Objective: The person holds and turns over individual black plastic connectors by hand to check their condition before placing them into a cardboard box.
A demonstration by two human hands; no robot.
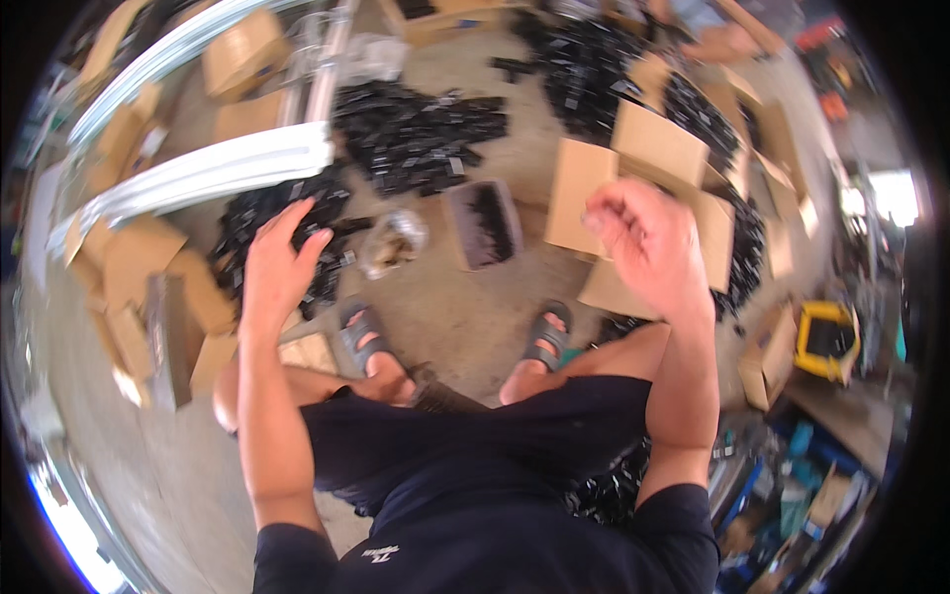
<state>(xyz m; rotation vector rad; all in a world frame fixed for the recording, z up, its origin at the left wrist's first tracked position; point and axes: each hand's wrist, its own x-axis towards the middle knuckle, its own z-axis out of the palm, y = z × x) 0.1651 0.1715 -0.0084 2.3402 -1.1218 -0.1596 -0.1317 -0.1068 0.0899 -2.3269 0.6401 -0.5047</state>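
Observation:
My left hand (pixel 279 259) is raised over a heap of black strip-like parts (pixel 233 233) on the floor at left. Its thumb and fingers are apart, with nothing in them. On the other side my right hand (pixel 655 243) hovers above an opened cardboard box (pixel 584 203), covering part of it. Those fingers curl loosely inward, slightly blurred, and no held thing shows. Between the hands, a shallow grey bin (pixel 507 223) with small dark pieces inside stands on the floor. Beside it sits a clear plastic bag (pixel 411 230) with brownish contents.
More black parts (pixel 421 134) lie heaped ahead. White metal rails (pixel 233 163) and cardboard boxes (pixel 139 262) stand at left. A yellow-rimmed crate (pixel 804 342) and a cluttered shelf (pixel 841 421) are at right. Another person's arm (pixel 727 45) shows at the far right.

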